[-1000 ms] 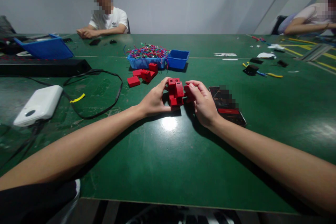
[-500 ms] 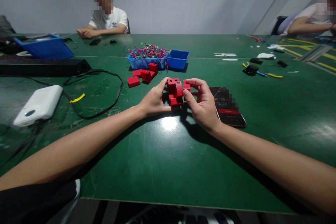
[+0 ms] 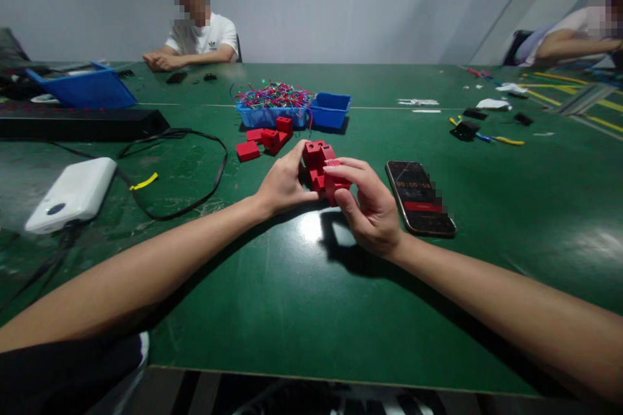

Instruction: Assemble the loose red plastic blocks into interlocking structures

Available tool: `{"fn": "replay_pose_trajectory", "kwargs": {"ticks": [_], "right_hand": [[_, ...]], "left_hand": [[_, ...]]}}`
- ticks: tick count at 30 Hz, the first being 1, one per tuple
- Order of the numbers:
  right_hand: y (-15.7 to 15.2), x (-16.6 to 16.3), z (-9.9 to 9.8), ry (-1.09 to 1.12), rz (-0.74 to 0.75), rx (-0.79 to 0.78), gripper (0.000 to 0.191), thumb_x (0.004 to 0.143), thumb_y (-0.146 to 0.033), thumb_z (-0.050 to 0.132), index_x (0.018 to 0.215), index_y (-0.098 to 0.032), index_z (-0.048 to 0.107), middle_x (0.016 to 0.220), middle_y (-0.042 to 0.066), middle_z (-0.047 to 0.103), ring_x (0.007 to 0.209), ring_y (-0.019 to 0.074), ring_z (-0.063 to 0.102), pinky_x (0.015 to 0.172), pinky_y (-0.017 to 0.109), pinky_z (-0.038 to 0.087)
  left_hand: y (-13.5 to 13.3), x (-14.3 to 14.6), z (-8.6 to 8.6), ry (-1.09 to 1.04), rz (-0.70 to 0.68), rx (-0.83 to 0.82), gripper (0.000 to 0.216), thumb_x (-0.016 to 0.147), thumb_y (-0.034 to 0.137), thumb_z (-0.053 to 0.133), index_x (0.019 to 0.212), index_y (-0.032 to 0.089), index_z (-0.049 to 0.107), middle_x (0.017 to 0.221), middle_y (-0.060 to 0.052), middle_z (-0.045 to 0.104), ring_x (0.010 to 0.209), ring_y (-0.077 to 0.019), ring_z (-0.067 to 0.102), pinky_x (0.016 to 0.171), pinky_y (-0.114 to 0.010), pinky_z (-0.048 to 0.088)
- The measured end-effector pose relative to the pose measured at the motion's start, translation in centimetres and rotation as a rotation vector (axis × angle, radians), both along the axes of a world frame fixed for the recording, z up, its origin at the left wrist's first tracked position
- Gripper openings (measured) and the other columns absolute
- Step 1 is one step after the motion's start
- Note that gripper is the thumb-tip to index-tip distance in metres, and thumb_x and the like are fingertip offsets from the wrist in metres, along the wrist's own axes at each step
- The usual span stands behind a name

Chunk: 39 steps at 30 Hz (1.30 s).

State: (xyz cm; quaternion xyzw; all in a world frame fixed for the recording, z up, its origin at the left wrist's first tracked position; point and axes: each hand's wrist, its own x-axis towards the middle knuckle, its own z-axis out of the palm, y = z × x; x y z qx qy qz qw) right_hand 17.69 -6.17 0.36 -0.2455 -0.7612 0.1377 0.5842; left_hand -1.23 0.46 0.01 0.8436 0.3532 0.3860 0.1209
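Note:
My left hand (image 3: 281, 185) is closed around the left side of a red block (image 3: 314, 149) with round holes in its top and a recess facing me. Between its fingertips, my right hand (image 3: 372, 213) pinches a smaller red block (image 3: 333, 189), held against or just in front of the larger one's right side. Whether the two blocks touch is hidden by the fingers. Beyond my left hand lie several loose red blocks (image 3: 248, 152), some stacked. A phone (image 3: 421, 198) showing a timer lies right of my right hand.
Behind the loose blocks stand a blue bin (image 3: 272, 118) heaped with coloured wires and a second blue bin (image 3: 331, 118). At left are a white power bank (image 3: 73, 194), a looped black cable (image 3: 221, 175) and a black bar (image 3: 82, 124). Across the green table sits a person (image 3: 202, 39).
My right hand has moved left and slightly down, bringing the smaller red block from beside the larger block to its front right. The larger block has shifted slightly left, and more of the phone shows.

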Motion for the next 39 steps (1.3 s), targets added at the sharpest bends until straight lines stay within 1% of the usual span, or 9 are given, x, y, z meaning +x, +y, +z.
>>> {"fn": "replay_pose_trajectory", "kwargs": {"ticks": [3,6,9,12,17,23,28,33,39], "right_hand": [[0.0,0.1,0.0,-0.034,-0.018,0.075,0.027,0.096,-0.029,0.059,0.123,-0.026,0.063,0.120,0.011,0.069,0.119,0.0275,0.063,0.100,0.050,0.053],[-0.1,0.1,0.0,-0.091,-0.030,0.135,0.030,0.096,-0.032,0.060,0.126,-0.026,0.058,0.117,0.011,0.070,0.117,0.0286,0.065,0.097,0.051,0.054],[-0.2,0.1,0.2,-0.157,-0.096,0.192,0.030,0.095,-0.031,0.062,0.124,-0.024,0.058,0.116,0.012,0.069,0.115,0.0288,0.064,0.095,0.049,0.053],[-0.1,0.0,0.4,-0.194,-0.173,0.222,0.028,0.094,-0.032,0.062,0.121,-0.024,0.060,0.115,0.011,0.070,0.113,0.0293,0.063,0.100,0.051,0.049],[0.0,-0.1,0.1,-0.235,-0.249,0.166,0.029,0.095,-0.035,0.062,0.121,-0.024,0.062,0.114,0.011,0.069,0.114,0.0301,0.061,0.104,0.053,0.046],[-0.2,-0.2,-0.1,-0.340,-0.315,0.207,0.031,0.096,-0.035,0.060,0.125,-0.025,0.062,0.116,0.012,0.063,0.117,0.0312,0.055,0.101,0.053,0.049],[-0.2,-0.1,0.0,-0.403,-0.340,0.173,0.041,0.094,-0.032,0.063,0.134,-0.027,0.056,0.128,0.014,0.056,0.121,0.0310,0.054,0.099,0.052,0.050],[0.3,0.1,-0.3,-0.428,-0.329,0.101,0.057,0.088,-0.029,0.068,0.141,-0.026,0.047,0.143,0.016,0.048,0.133,0.0339,0.048,0.107,0.056,0.046],[0.4,0.1,-0.2,-0.404,-0.312,0.044,0.049,0.092,-0.031,0.063,0.138,-0.024,0.047,0.143,0.018,0.049,0.133,0.0329,0.049,0.109,0.055,0.046]], "left_hand": [[0.2,-0.2,-0.4,0.019,-0.045,0.049,0.086,0.070,0.058,0.079,0.136,0.012,0.046,0.128,-0.018,0.066,0.116,-0.0313,0.067,0.099,-0.040,0.055],[0.5,-0.6,-1.0,0.059,-0.098,0.122,0.101,0.071,0.065,0.077,0.146,0.010,0.038,0.142,-0.025,0.057,0.131,-0.0366,0.059,0.109,-0.047,0.048],[0.7,-0.8,-1.4,0.089,-0.140,0.162,0.104,0.073,0.069,0.074,0.151,0.012,0.034,0.149,-0.026,0.051,0.138,-0.0383,0.052,0.114,-0.050,0.044],[0.7,-0.9,-1.5,0.089,-0.147,0.168,0.103,0.075,0.070,0.072,0.152,0.013,0.033,0.150,-0.025,0.050,0.139,-0.0384,0.052,0.115,-0.051,0.044],[0.6,-0.8,-1.4,0.077,-0.144,0.140,0.101,0.077,0.067,0.072,0.152,0.012,0.033,0.149,-0.025,0.051,0.136,-0.0381,0.054,0.113,-0.051,0.044],[0.6,-0.8,-1.5,0.091,-0.140,0.122,0.103,0.076,0.071,0.070,0.152,0.013,0.032,0.148,-0.024,0.052,0.134,-0.0382,0.055,0.111,-0.051,0.046],[0.6,-0.8,-1.5,0.089,-0.143,0.127,0.103,0.075,0.067,0.072,0.153,0.013,0.031,0.146,-0.024,0.053,0.129,-0.0379,0.059,0.109,-0.051,0.047],[0.7,-0.9,-1.5,0.101,-0.159,0.159,0.104,0.075,0.065,0.073,0.154,0.013,0.028,0.150,-0.025,0.050,0.135,-0.0388,0.055,0.111,-0.050,0.047],[0.7,-0.8,-1.5,0.088,-0.178,0.194,0.099,0.079,0.058,0.074,0.155,0.014,0.028,0.150,-0.024,0.050,0.133,-0.0374,0.057,0.110,-0.050,0.048]]}}
